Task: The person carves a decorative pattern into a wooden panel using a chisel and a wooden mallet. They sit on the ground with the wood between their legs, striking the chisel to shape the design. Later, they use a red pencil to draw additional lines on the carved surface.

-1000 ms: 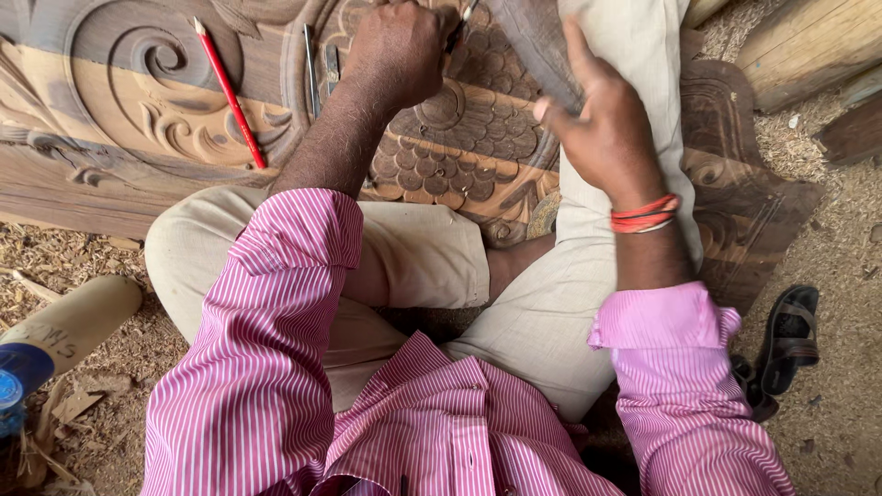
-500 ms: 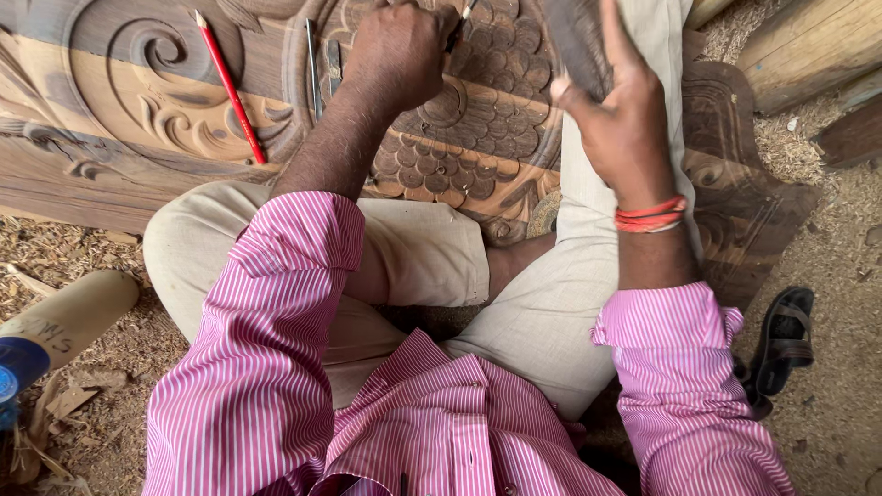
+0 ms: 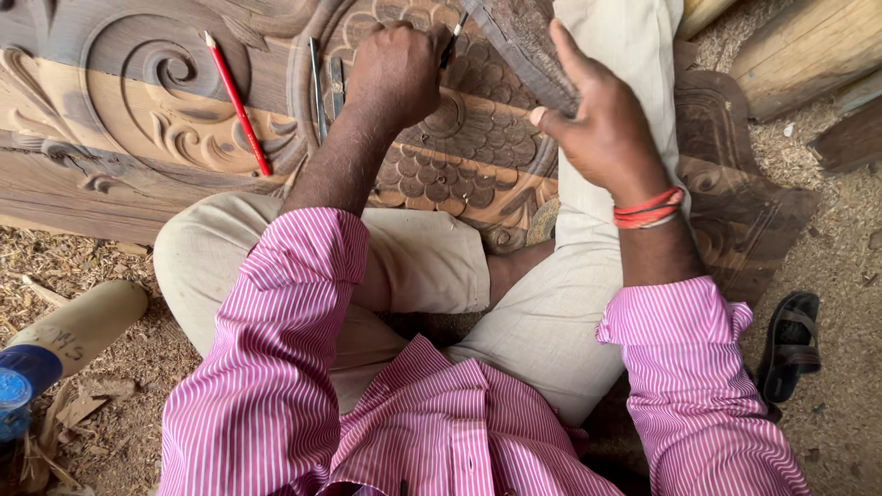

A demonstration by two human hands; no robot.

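I sit cross-legged on a large carved wooden panel [image 3: 138, 119] with scrolls and scale patterns. My left hand [image 3: 397, 75] is closed around a thin chisel [image 3: 454, 39], whose dark end points up and to the right over the carved scale area [image 3: 459, 156]. My right hand [image 3: 602, 129], with red bangles at the wrist, grips a dark, worn wooden mallet [image 3: 522, 44] just to the right of the chisel's end. Whether mallet and chisel touch I cannot tell.
A red pencil [image 3: 237, 103] lies on the panel at the left. Two metal chisels [image 3: 325, 87] lie beside my left forearm. A tan bottle with a blue cap [image 3: 57, 342] lies in the wood shavings at lower left. A black sandal [image 3: 792, 344] and wooden beams [image 3: 808, 55] are at the right.
My right hand rose with the mallet, then came back down and left toward the chisel. My left hand has kept its hold on the chisel in nearly the same spot.
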